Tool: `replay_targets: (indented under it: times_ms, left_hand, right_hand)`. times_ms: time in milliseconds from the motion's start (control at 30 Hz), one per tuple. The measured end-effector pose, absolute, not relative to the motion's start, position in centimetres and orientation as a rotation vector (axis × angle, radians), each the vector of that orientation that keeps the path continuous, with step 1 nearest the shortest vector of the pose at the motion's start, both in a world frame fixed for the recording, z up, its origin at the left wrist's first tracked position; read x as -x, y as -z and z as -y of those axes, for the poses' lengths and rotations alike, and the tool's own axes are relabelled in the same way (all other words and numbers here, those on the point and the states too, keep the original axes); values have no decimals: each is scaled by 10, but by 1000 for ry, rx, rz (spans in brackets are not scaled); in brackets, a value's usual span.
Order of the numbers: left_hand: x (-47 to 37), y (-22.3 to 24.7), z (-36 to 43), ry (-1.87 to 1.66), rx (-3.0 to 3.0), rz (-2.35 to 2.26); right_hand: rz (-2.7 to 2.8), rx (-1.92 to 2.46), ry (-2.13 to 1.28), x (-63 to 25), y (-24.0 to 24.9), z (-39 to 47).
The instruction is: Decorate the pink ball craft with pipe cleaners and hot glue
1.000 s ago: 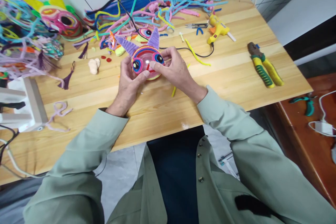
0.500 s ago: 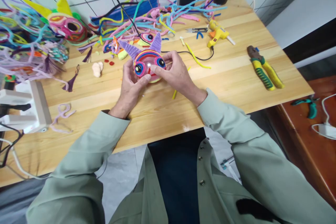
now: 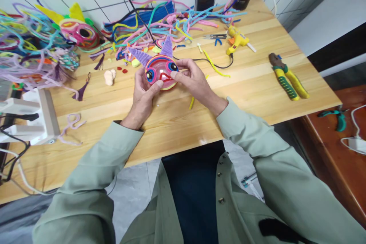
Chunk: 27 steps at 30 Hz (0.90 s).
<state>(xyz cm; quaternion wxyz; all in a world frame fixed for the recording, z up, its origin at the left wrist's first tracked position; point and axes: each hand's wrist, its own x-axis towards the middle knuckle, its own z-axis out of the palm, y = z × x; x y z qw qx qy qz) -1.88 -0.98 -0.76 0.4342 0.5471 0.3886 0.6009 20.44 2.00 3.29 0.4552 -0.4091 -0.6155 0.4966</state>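
Between my two hands is a round, clear pipe-cleaner mask (image 3: 161, 66) with purple pointed ears, pink-and-blue ringed eyes and a red V-shaped strip low on its front. My left hand (image 3: 143, 93) is closed around its left side, the thumb at the lower edge. My right hand (image 3: 192, 81) grips the opposite side, its thumb on the front beside the red strip. Just behind the mask lie small coloured scraps and part of another ringed eye piece. A yellow pipe cleaner (image 3: 213, 63) rests to the right of my right hand.
Yellow glue gun (image 3: 237, 40), small snips (image 3: 215, 36) and green-yellow pliers (image 3: 287, 78) lie to the right. Heaped pipe cleaners (image 3: 160, 23) line the wall, with a second pink mask (image 3: 78, 32) at back left. A white power strip (image 3: 47, 116) stands at left; a dark cord crosses above.
The mask has tilted slightly in my hands, and my right thumb has slid off its middle toward the right, showing more of the red strip. The view has shifted a little.
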Motion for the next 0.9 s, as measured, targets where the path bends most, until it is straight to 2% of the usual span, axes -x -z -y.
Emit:
replay_targets:
  times_ms: [900]
  left_hand:
    - [12, 14, 11, -1492, -1391, -937]
  right_hand:
    - [1525, 1089, -1098, -199, -29, -15]
